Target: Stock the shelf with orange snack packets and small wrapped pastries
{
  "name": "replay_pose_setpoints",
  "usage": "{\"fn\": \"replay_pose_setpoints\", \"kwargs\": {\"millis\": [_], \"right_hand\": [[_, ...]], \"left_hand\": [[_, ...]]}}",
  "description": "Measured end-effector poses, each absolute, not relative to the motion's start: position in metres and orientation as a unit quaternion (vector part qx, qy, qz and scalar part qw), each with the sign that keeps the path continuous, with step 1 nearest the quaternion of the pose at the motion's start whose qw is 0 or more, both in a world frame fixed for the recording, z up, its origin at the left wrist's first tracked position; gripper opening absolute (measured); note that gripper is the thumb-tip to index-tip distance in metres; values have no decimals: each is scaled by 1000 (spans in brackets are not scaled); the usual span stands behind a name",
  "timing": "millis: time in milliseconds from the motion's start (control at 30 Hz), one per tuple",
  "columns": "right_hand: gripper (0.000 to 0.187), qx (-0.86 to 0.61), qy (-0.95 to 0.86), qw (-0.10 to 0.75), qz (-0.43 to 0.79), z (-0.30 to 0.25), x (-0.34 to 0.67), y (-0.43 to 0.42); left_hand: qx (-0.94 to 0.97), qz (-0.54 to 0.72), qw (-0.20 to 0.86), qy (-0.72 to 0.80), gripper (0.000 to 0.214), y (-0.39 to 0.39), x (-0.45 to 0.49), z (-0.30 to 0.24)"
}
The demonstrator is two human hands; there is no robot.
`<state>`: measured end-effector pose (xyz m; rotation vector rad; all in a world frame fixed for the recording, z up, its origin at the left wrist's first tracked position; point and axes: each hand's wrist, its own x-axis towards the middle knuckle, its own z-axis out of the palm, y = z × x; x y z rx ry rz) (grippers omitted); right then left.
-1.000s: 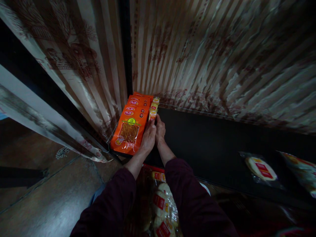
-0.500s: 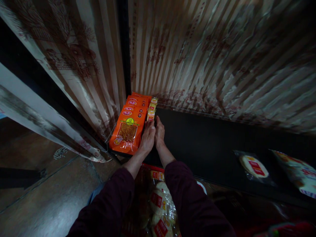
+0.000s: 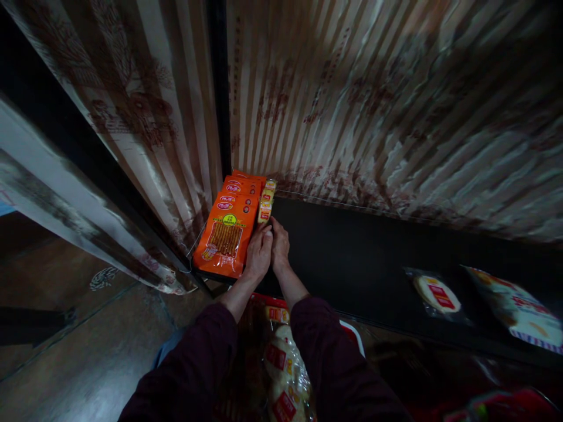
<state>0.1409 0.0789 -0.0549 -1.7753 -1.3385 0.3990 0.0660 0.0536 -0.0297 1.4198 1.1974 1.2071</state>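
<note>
Small yellow-and-red snack packets [image 3: 265, 205] stand in a narrow row on the black shelf, against the right side of orange snack bags [image 3: 226, 228]. At the near end of this row my left hand [image 3: 258, 253] and my right hand [image 3: 280, 243] press together from either side, fingers closed around the nearest packet. Most of that packet is hidden by the hands. The left hand's back lies beside the front orange bag, which shows brown sticks through its window. My right hand rests on the side of the bare black shelf [image 3: 343, 252].
A round packaged cake [image 3: 437, 294] and a white-and-blue bag [image 3: 519, 310] lie farther right on the shelf. Below, between my forearms, a container with a white rim [image 3: 358, 337] holds packed round cakes [image 3: 281, 357]. Patterned curtains [image 3: 308, 105] hang behind and left, with a black post [image 3: 219, 88].
My hands have drawn slightly nearer along the row, and the fingers now curl in more. More of the yellow packets shows beyond them. The view has shifted a little.
</note>
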Motion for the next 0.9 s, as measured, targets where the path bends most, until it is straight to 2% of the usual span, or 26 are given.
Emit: {"fn": "replay_pose_setpoints", "kwargs": {"millis": [600, 900], "right_hand": [[52, -723, -517, 411, 204, -37, 134, 81], [50, -700, -542, 430, 177, -48, 139, 82]], "left_hand": [[516, 499, 521, 462, 46, 67, 68, -35], [562, 479, 476, 478, 47, 69, 64, -35]]}}
